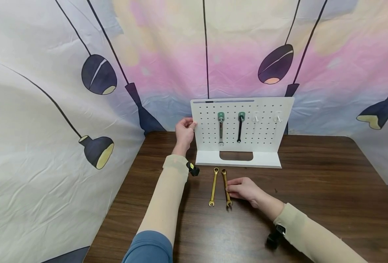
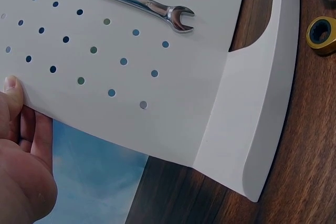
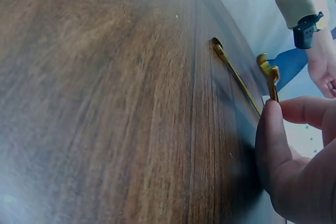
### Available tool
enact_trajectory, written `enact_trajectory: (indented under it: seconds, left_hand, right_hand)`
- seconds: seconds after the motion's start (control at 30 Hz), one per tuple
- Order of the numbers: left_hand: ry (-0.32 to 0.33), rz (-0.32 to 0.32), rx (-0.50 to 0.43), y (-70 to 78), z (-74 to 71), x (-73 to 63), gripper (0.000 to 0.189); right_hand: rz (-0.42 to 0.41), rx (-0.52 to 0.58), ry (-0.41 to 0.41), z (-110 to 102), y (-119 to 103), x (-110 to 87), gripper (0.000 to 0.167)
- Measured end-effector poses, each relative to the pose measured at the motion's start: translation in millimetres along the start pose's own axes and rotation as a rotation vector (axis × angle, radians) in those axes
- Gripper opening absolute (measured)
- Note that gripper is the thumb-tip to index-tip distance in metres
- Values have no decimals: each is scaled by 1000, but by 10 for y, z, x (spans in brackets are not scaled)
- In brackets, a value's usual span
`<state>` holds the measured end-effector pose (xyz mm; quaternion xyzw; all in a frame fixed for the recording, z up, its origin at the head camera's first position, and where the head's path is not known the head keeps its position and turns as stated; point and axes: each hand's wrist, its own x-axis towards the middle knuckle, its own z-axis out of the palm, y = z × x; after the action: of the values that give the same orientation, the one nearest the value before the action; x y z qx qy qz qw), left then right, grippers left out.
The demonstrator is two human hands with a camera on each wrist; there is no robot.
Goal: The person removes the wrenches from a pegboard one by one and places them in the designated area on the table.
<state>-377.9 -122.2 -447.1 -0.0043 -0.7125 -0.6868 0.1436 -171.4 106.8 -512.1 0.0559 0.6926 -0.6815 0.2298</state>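
Note:
My left hand (image 1: pixel 184 133) grips the left edge of a white pegboard stand (image 1: pixel 207 137), thumb on the front and fingers behind. Between thumb and fingers, my right hand (image 1: pixel 245 190) pinches a gold combination wrench (image 1: pixel 225 178) by its shaft, the open end toward me. In the right wrist view that wrench's jaw end (image 3: pixel 269 68) is tilted up above the tabletop. A second gold wrench (image 1: pixel 214 187) lies on the table just left of it. On the board hang a chrome wrench (image 1: pixel 221 128) and a black wrench (image 1: pixel 240 130), each from a green-backed hook.
Two bare hooks, one clear (image 1: pixel 255 117) and another (image 1: pixel 278 117), stick out at the board's right side. The stand's base (image 1: pixel 266 159) rests on a dark wooden table (image 1: pixel 328 182). Behind it hangs a cloth backdrop (image 1: pixel 174 44) printed with lamps.

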Motion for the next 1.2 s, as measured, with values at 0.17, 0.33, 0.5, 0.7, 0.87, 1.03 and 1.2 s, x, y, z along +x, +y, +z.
enact_trajectory:
  seconds: [0.17, 0.33, 0.5, 0.7, 0.87, 1.03, 1.2]
  left_hand:
    - [-6, 1, 12, -7, -3, 9, 12]
    - [-9, 6, 23, -6, -8, 22, 12]
    - [-5, 14, 22, 1, -9, 22, 9]
    - [-8, 18, 23, 3, -13, 5, 9]
    - [-6, 9, 25, -16, -9, 12, 7]
    - [-8, 17, 19, -5, -10, 0, 7]
    - [5, 26, 14, 8, -1, -9, 4]
  right_hand:
    - [6, 0, 16, -4, 24, 57, 36]
    - [-9, -28, 40, 13, 51, 110, 36]
    - [-34, -69, 63, 54, 54, 118, 36]
    - [-56, -156, 86, 85, 53, 117, 36]
    - [-42, -199, 103, 86, 46, 134, 33]
    - [-31, -199, 112, 103, 40, 135, 32]
    - [-27, -193, 121, 114, 41, 136, 31]
